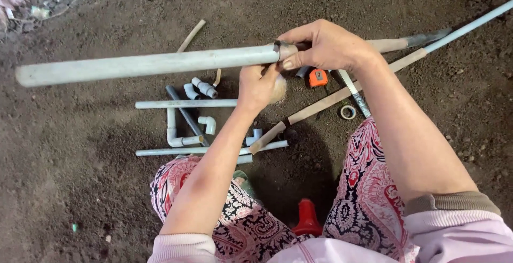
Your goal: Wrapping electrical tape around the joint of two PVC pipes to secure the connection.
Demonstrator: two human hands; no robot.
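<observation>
Dark, crumbly earth makes up the ground, littered with plumbing parts. Held above it, a long grey pipe (144, 64) runs level from the far left toward the middle, its free end out in the air. On the ground below lie thinner pipe lengths (184, 104), several grey elbow fittings (206, 88) and a bent pipe piece (179, 137).

The left hand (258, 85) comes up under the pipe's near end, its fingers (267, 71) curled against the underside beside a pale, fibrous wad (280, 89) — whether they pinch it I cannot tell. The right hand (326, 45) is clamped over the top of the pipe at its dark-rimmed joint (279, 49), fingers closed around it.

Further right, an orange tape measure (318, 77) and a small tape roll (348, 112) lie on the earth, with a long brown-coated pipe (342, 95) slanting toward the upper right corner.

The grey pipe looks stiff, light and smooth — likely slippery if gripped loosely. With so much length hanging left, it would probably lever downward, so a firm hold near the joint plus support from below seems sensible.
</observation>
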